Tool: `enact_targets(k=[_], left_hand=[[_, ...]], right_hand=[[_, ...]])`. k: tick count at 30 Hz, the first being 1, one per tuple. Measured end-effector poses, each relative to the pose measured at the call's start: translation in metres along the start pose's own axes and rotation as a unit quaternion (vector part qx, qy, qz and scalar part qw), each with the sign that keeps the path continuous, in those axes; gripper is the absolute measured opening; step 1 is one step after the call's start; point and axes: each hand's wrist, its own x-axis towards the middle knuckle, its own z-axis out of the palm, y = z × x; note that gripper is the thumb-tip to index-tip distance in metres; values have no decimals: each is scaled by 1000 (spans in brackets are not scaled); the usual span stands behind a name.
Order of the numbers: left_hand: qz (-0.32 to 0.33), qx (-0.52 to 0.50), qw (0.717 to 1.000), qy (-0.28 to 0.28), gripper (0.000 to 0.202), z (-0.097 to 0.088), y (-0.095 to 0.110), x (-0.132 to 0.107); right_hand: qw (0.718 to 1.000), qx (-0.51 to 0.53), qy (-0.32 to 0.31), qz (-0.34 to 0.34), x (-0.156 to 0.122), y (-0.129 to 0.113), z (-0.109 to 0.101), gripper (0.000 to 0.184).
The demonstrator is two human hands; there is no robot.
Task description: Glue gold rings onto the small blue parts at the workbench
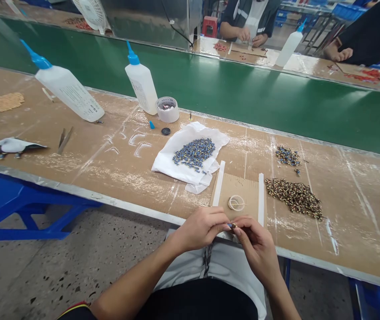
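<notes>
A brown workbench point(343, 200) ran across the view; a white sheet point(163, 164) on it bore a heap of blue pieces point(194, 153); beside that lay a taped cardboard pad point(250, 186), with brown pieces point(293, 198) to its right; the left hand point(206, 226) and right hand point(255, 240), fingertips pinched nearly closed, gripped one tiny blue-and-brown part point(231, 226) between them, just nearer than a small round dish point(230, 202).

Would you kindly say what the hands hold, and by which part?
A tiny piece, seemingly one: the left hand pinches its blue end, the right hand its brownish end.
</notes>
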Motion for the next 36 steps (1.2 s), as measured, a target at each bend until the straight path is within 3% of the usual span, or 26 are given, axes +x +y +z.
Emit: enact_targets(k=[12,23,36], left_hand=[[37,99,994,9,24,6,-3,-2],[59,186,981,-13,15,12,-5,1],[24,212,976,-52,13,13,-3,2]], right_hand=[[996,51,-20,75,-3,7,-2,13],[990,-42,-117,60,5,6,-14,18],[989,-104,-100,30,4,4,-10,21]])
